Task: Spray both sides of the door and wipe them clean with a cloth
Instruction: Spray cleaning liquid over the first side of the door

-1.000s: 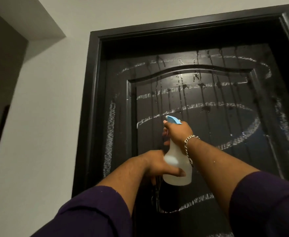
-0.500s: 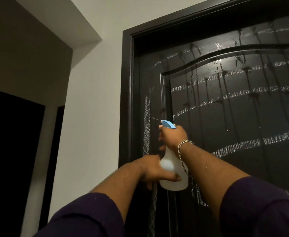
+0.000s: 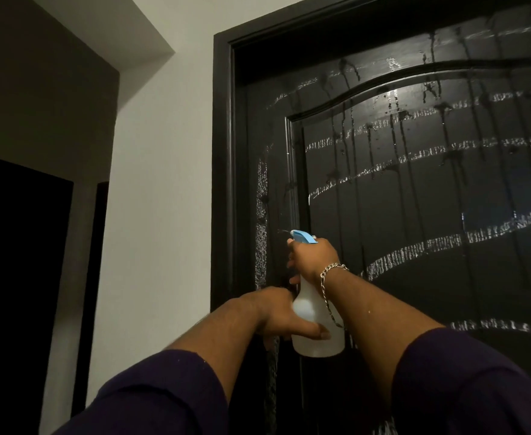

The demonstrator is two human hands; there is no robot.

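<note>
1. Translucent white plastic spray bottle with a blue trigger head, low centre of view, raised upright close to the dark glossy panelled door, nozzle aimed toward 9 o'clock at the door's left edge.
2. Right hand wrapped round the bottle's neck, fingers at the trigger: probably for pumping.
3. Left hand cupped on the bottle's lower body, thumb across its front, likely for steadying.
4. Streaked with white foamy arcs and drips; wiping not begun, no cloth in sight.
</note>
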